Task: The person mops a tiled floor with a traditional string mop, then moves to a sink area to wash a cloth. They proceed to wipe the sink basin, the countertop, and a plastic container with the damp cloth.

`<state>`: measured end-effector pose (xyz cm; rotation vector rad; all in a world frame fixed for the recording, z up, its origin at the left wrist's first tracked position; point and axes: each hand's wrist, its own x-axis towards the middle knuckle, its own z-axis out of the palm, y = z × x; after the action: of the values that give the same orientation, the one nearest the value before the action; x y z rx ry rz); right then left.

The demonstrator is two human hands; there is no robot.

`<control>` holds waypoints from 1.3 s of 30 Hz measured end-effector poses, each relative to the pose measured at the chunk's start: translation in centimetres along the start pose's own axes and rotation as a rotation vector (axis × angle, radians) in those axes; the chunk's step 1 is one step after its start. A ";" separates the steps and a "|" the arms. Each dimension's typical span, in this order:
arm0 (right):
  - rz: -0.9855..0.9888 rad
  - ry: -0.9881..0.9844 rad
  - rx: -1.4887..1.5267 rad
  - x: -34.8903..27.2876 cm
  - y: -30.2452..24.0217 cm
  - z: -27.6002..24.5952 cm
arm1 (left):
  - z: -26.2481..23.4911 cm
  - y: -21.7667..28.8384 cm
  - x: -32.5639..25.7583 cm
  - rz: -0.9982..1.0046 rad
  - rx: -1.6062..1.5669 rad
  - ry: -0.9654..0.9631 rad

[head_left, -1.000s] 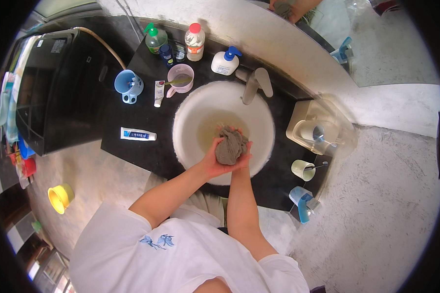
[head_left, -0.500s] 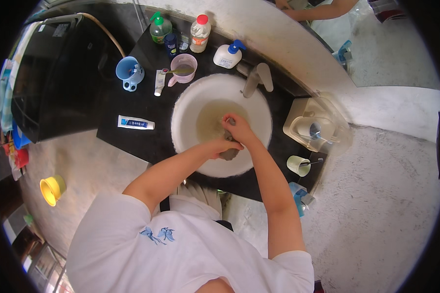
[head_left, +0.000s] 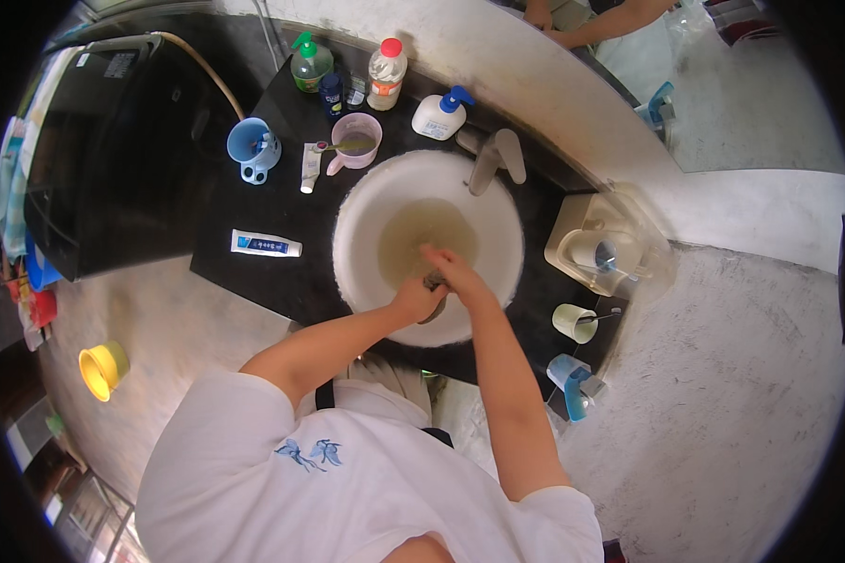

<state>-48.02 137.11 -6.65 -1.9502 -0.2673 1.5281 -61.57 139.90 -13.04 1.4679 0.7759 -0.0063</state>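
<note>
A round white sink [head_left: 366,202] set in a black counter holds murky water. At the sink's near side, my left hand [head_left: 415,300] and my right hand [head_left: 449,267] are pressed together around a dark grey cloth [head_left: 434,281], most of it hidden between the fingers. Both hands are closed on it just above the water. A metal faucet [head_left: 496,159] stands at the far rim of the sink.
On the black counter [head_left: 253,281] lie a toothpaste tube [head_left: 266,244], a blue cup [head_left: 253,150], a pink cup [head_left: 357,139], a green soap bottle [head_left: 310,64], a clear bottle [head_left: 386,73] and a white pump bottle [head_left: 438,115]. A beige holder [head_left: 601,249], white cup [head_left: 574,323] and blue cup [head_left: 570,375] sit right. A yellow cup [head_left: 101,369] is on the floor.
The grey cloth was held up bunched over the sink; my hands have lowered it toward the near rim, and it is now mostly covered by my fingers.
</note>
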 end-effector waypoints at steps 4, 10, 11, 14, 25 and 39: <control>-0.221 -0.207 0.428 -5.5 -0.6 -3.1 | -4.5 10.4 -2.8 -0.612 -0.828 -0.434; -0.515 -0.516 1.154 -6.5 -0.1 0.6 | -3.1 10.1 -4.1 -0.865 -1.748 -0.835; -0.517 -0.521 1.184 -5.3 1.2 0.6 | -3.2 9.8 -4.2 -0.813 -1.699 -0.800; -0.475 -0.497 1.237 -2.8 4.3 0.0 | -3.7 11.2 -4.7 -0.685 -1.573 -0.769; -0.343 -0.153 0.454 -9.2 -8.3 -2.3 | -6.3 16.5 -4.2 -0.463 -0.705 -0.654; -0.312 0.576 -0.286 1.4 3.1 7.3 | -1.9 -4.4 -1.0 0.063 0.199 -0.102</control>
<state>-55.08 137.99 -10.47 -2.3422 -0.5276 0.7186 -65.21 140.48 -16.29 1.6671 0.6598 -0.1127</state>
